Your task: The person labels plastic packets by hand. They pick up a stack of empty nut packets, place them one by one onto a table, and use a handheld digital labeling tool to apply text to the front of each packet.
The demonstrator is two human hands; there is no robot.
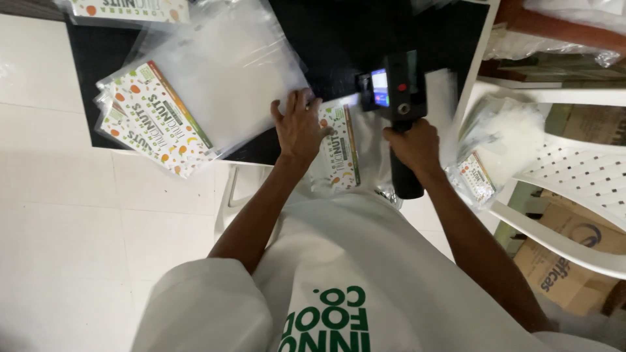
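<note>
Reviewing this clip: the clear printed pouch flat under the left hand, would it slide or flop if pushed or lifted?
The pouch looks thin, flat and glossy, so it would probably flop when lifted and feel light. On the smooth black mat it may slide, which fits the left hand pressing it down while the right hand grips the handheld device.

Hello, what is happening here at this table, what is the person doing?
A person in a white garment stands over a black table top. The left hand lies flat on a clear plastic pouch with a white printed label, pressing it to the table. The right hand grips the handle of a black handheld device with a small lit screen, held over the pouch's upper end. A pile of similar labelled pouches lies to the left, and more rest on the white plastic chair to the right.
</note>
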